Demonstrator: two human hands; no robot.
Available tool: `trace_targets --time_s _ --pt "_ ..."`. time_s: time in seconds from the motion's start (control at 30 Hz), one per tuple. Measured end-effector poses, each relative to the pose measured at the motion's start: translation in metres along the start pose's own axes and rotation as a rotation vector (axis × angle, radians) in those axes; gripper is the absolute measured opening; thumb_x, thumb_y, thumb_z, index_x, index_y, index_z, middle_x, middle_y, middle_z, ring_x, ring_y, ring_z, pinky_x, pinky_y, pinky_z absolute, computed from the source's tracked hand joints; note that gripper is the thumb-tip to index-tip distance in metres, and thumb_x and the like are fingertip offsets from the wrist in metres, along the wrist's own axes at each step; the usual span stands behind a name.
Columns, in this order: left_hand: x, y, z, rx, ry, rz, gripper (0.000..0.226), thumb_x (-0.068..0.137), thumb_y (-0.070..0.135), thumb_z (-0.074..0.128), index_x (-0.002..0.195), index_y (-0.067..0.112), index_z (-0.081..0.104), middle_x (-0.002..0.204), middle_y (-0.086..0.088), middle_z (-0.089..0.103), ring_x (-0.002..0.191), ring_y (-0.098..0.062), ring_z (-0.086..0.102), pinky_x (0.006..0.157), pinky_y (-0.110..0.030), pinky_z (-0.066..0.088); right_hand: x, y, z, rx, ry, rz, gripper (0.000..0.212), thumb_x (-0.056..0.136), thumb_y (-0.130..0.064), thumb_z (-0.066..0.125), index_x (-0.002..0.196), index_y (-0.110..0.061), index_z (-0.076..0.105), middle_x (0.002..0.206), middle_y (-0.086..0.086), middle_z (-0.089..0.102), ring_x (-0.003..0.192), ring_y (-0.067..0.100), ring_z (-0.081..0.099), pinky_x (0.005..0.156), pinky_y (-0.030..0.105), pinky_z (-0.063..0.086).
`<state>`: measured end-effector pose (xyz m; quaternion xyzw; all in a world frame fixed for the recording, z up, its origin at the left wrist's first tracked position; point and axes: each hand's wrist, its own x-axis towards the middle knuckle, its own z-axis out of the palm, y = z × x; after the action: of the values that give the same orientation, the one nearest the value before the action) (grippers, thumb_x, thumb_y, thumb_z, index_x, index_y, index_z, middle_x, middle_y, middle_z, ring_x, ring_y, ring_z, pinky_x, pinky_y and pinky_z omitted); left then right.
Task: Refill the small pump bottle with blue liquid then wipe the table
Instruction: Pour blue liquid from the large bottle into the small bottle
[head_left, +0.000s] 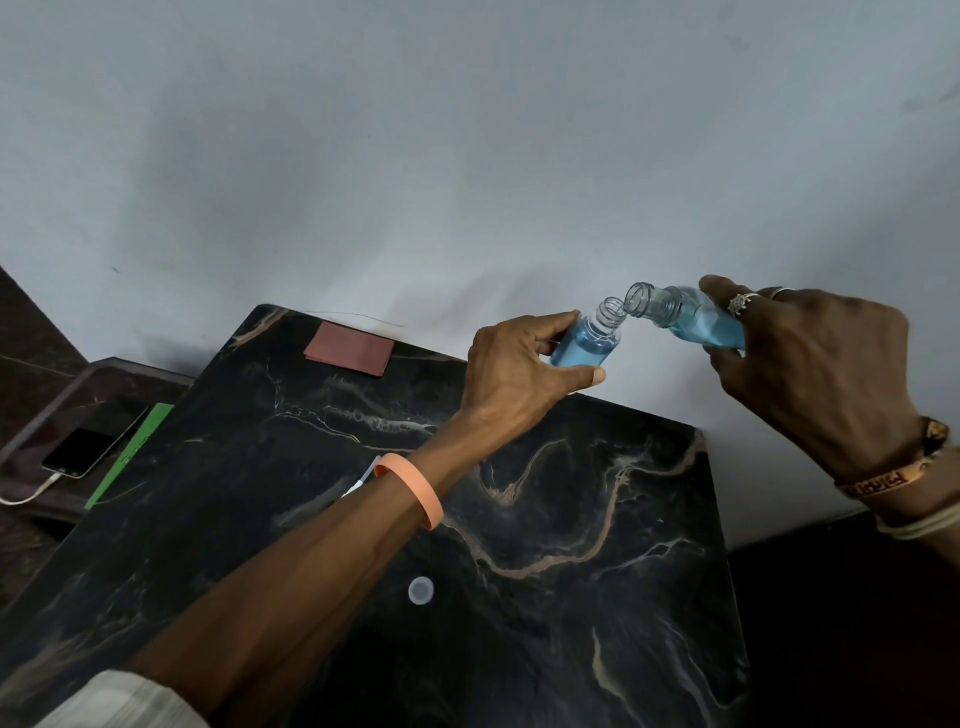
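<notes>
Small pump bottle (586, 340), right of frame centre: light, slick, rigid plastic; left hand (519, 364) fingers pinch its body; right hand (810, 374) fingers grip refill bottle (691, 317).

Your left hand (519, 364) grips the small bottle (589, 340), fingers and thumb curled round its body, holding it above the far edge of the dark marbled worktop (571, 597). The bottle is open-necked, tilted slightly right, and holds blue liquid. Your right hand (810, 374) grips the larger bottle (691, 319), tipped nearly level with its open mouth touching or just beside the small bottle's neck; blue liquid sits in its body. On the worktop lie a round white cap (421, 590) near you and a reddish-brown cloth (349, 347) at the far edge. A phone (91, 446) lies off to the left on a lower surface.
</notes>
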<state>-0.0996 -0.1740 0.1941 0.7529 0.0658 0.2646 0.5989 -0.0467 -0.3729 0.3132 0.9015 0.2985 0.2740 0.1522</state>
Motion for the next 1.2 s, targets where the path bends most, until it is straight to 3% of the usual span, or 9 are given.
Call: trace_targets --time_s 0.2,0.33,0.47,0.67,0.87,1.2 --pt "-0.0005 -0.0011 -0.0004 -0.003 -0.004 0.005 0.057 0.061 0.032 0.092 0.114 0.029 0.072 0.108 0.024 0.070 0.086 0.005 0.069 0.080 -0.023 0.059 -0.0004 0.0001 0.0011 -0.005 0.009 -0.001 0.047 0.080 -0.019 0.072 0.126 -0.017 0.065 0.070 0.013 0.066 0.059 0.037 0.061 0.052 0.025 0.029" --pt "-0.0002 -0.0004 -0.0005 0.004 -0.005 0.013 0.058 0.061 0.031 0.092 0.114 0.030 0.070 0.104 0.035 0.065 0.085 0.005 0.069 0.078 -0.018 0.058 -0.0001 0.0005 0.0011 -0.005 0.012 0.007 0.047 0.080 -0.020 0.071 0.127 -0.018 0.065 0.072 0.012 0.067 0.060 0.036 0.061 0.053 0.024 0.028" --pt "-0.0001 -0.0008 -0.0001 0.013 -0.007 0.005 0.056 0.061 0.030 0.092 0.114 0.028 0.073 0.095 0.031 0.068 0.085 0.004 0.070 0.078 -0.021 0.059 -0.0005 0.0002 -0.0003 0.018 0.022 -0.004 0.045 0.078 -0.018 0.073 0.123 -0.016 0.067 0.069 0.013 0.066 0.058 0.037 0.060 0.052 0.026 0.032" --pt "-0.0012 -0.0003 0.0005 0.010 0.005 0.010 0.057 0.061 0.031 0.092 0.114 0.028 0.073 0.107 0.020 0.072 0.084 0.003 0.069 0.079 -0.026 0.060 -0.0007 0.0000 -0.0008 0.011 0.010 -0.006 0.047 0.079 -0.017 0.073 0.125 -0.015 0.066 0.070 0.014 0.067 0.058 0.038 0.060 0.052 0.026 0.032" --pt "-0.0011 0.0013 -0.0013 0.020 -0.007 0.026 0.057 0.061 0.032 0.092 0.114 0.030 0.071 0.113 0.036 0.059 0.085 0.005 0.069 0.077 -0.018 0.057 -0.0008 -0.0002 0.0002 0.019 0.019 -0.005 0.048 0.079 -0.017 0.073 0.126 -0.016 0.066 0.072 0.014 0.068 0.059 0.038 0.061 0.052 0.027 0.033" --pt "-0.0020 -0.0007 0.0000 0.018 0.006 -0.001 0.058 0.061 0.031 0.093 0.115 0.028 0.072 0.107 0.016 0.073 0.086 0.003 0.070 0.080 -0.026 0.060 -0.0016 0.0011 0.0021 0.008 0.028 -0.019 0.050 0.079 -0.019 0.073 0.128 -0.016 0.065 0.075 0.014 0.069 0.061 0.037 0.062 0.054 0.025 0.028"
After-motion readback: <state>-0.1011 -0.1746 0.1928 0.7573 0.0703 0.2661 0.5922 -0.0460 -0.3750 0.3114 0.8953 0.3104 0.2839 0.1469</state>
